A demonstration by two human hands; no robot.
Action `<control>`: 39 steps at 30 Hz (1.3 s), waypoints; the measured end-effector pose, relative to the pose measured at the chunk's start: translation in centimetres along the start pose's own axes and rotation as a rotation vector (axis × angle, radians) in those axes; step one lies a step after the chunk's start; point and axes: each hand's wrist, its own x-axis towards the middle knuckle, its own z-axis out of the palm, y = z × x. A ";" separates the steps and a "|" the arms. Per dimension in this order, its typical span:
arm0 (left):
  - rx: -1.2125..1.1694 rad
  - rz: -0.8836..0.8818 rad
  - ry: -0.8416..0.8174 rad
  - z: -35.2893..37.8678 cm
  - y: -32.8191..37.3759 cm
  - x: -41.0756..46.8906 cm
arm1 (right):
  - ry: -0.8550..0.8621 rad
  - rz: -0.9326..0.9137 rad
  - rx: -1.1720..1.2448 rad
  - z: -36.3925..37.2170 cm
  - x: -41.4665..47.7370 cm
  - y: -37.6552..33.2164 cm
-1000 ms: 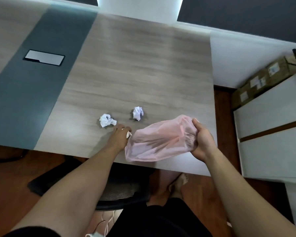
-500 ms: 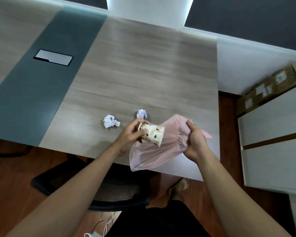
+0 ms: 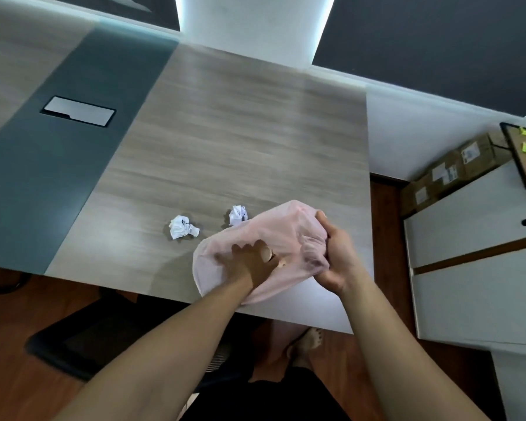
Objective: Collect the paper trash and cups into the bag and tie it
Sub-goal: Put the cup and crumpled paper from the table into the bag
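Reaching deep into the thin pink plastic bag [image 3: 274, 226], the left hand [image 3: 249, 262] is inside the mouth and shows through the film, fingers partly curled around a pale paper cup [image 3: 269, 255] that is only dimly visible; whether it grips the cup or has let go, I cannot tell. At the bag's far right end the right hand [image 3: 331, 256] is closed tight on a bunch of gathered plastic, and that looks like the reason the bag stands up off the wooden table [image 3: 225, 132]: pinching one end keeps the mouth gaping toward the left hand. The bag sits at the table's near edge, in front of the person, so the hand has a short path in.

Two pieces remain outside. A crumpled white paper ball [image 3: 238, 214] lies just beyond the bag, almost touching its upper rim. A second crumpled white paper wad with dark print [image 3: 182, 226] rests to the left of the bag, clear of it.

My read: one cup is going in, both papers are uncollected, and tying comes last. The film looks flimsy, so a loose right-hand pinch could let the mouth collapse.
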 end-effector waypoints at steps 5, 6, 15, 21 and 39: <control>0.052 -0.042 -0.050 -1.0 -1.7 0.4 | 0.115 -0.114 -0.105 -1.3 -1.4 -1.2; 0.006 -0.046 -0.085 -1.3 -1.8 0.8 | 0.134 -0.125 -0.106 -1.7 -1.5 -1.0; -0.381 0.071 0.311 -9.4 -4.5 1.5 | 0.172 -0.123 -0.099 -2.4 1.1 0.7; -0.327 -0.153 0.418 -9.6 -13.0 6.1 | 0.237 -0.125 -0.158 -0.7 2.2 2.1; -0.896 -0.231 0.172 -5.7 -17.7 3.4 | 0.354 -0.148 -0.264 1.1 2.4 3.6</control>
